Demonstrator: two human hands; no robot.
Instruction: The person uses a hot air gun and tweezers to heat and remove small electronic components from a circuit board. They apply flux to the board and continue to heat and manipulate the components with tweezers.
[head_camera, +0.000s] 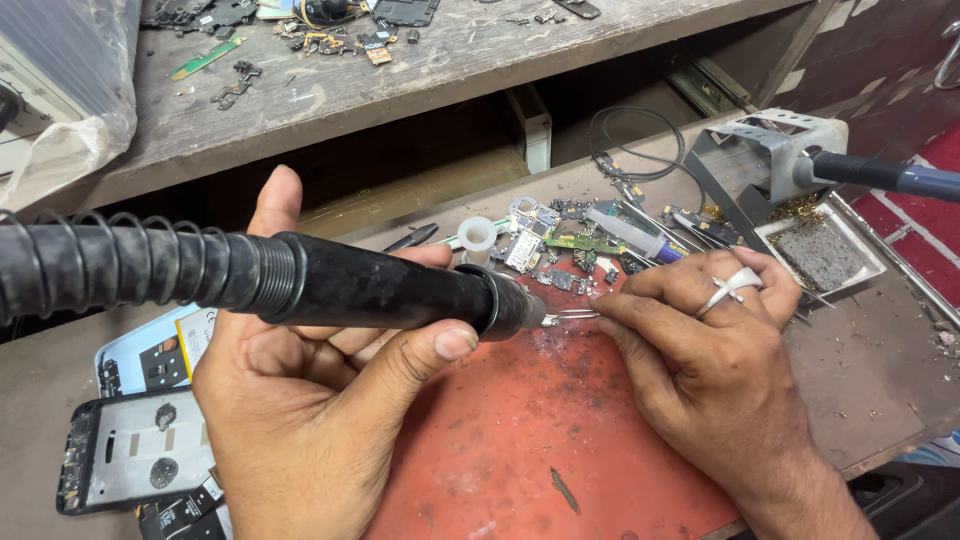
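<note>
Currently hot-air wand (380, 290) clenched in left hand (310, 420), nozzle almost touching tweezers (570, 316) pinched by right hand (700, 370) over red mat (520, 420). Tiny part at tips hardly discernible. Risk judged: fingertips scorched, part blown off, neighbouring boards (545, 245) overheated.

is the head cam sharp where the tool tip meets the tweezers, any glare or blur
Head view: even, soft light, no hard glare; the tweezers and nozzle of the hot-air handle are fairly sharp; the left hand and right hand are crisp; the upper shelf looks slightly softer.
</note>
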